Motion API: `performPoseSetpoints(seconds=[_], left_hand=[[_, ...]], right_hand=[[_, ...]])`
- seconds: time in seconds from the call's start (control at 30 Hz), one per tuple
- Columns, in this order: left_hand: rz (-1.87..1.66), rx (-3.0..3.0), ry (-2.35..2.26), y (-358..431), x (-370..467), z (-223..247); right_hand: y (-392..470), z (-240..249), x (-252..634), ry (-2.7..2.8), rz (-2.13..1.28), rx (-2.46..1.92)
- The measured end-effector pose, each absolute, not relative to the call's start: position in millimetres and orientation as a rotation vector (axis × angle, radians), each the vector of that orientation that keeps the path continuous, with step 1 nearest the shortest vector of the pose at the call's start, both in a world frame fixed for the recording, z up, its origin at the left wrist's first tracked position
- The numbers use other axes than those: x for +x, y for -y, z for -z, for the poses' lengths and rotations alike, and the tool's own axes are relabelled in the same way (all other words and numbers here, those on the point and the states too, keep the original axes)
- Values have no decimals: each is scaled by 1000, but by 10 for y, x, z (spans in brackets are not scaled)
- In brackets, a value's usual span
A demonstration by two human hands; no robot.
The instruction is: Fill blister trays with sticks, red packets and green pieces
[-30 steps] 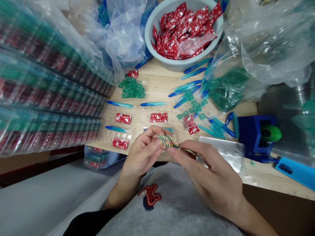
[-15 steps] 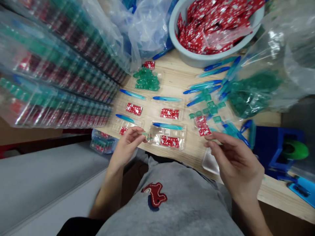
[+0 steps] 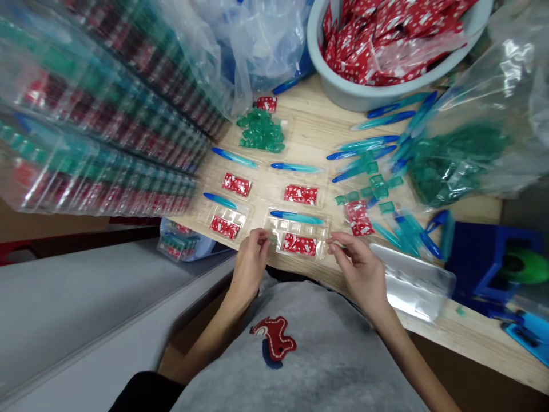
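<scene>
Toward the far edge of the wooden table (image 3: 306,117), a pale grey basin (image 3: 358,98) is heaped with red packets. By the near edge, each side edge of a clear tray (image 3: 295,227) is met by fingertips: the left hand (image 3: 249,263) at its left, the right hand (image 3: 365,272) at its right. Both pairs are held narrow; whether anything is gripped cannot be told. Inside the tray, a blue pen (image 3: 297,217) is laid above a red sachet (image 3: 300,244).
</scene>
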State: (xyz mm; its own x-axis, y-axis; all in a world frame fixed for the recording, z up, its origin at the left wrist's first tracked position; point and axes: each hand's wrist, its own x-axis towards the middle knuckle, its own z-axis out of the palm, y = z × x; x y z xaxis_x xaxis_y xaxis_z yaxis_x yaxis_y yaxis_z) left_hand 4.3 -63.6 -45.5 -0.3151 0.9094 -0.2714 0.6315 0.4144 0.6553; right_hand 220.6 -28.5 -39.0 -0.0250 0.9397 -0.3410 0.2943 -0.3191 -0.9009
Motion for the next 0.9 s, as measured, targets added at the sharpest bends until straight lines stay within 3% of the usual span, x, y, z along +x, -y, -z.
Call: performPoseSetpoints(seconds=[0.33,0.5,0.6,0.73,0.9], left_hand=[[-487,1481,-2205,700,72,555],[-601,1564,-2146,689,-43,623],[-680,1641,-2041,667,-132,664],[-795,1721,-1987,567,-253,625],[-1028,1708,-1987,309,-286,515]], right_hand=[[242,500,2125,1293,-1455,-1593],[-15,-24,2361,1306,-1369,-1497],[-463,-729,2705,1463,-1042,-1512],[-1505,-1502,3183,1807,-115,-1902],[-2754,-1468,3455,2117,-119,-2259]])
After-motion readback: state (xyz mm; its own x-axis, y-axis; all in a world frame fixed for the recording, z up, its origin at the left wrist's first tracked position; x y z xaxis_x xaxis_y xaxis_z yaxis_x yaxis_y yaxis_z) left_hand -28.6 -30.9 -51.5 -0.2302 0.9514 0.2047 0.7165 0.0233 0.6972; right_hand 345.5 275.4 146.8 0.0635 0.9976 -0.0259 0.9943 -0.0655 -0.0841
